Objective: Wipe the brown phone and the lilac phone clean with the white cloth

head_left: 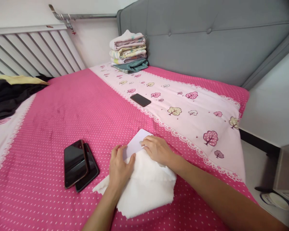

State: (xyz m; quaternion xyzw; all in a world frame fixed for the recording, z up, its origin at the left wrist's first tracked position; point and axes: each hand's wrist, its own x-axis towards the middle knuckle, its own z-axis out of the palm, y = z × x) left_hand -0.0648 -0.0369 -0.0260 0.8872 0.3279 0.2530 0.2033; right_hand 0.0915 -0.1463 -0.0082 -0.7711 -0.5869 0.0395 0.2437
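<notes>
A pale lavender-white flat slab (136, 141) with rounded corners, about phone-sized, lies on the bed between my hands; its near part is covered. Over that part spreads a white cloth (148, 192) with scalloped edges. My left hand (120, 165) grips the slab's left edge, its thumb over the cloth. Bent fingers of my right hand (157, 149) press the cloth against the slab's right side. To the left, a black-screened phone (74, 163) rests partly on top of another dark phone (92, 170). Farther off lies a third dark phone (140, 100).
A pink dotted bedspread (50, 122) covers the bed. Folded cloths (128, 51) are stacked by the grey headboard (195, 38). Dark clothing (9, 96) lies at left, near a white radiator (36, 48). A white round container (275, 200) stands on the floor at right.
</notes>
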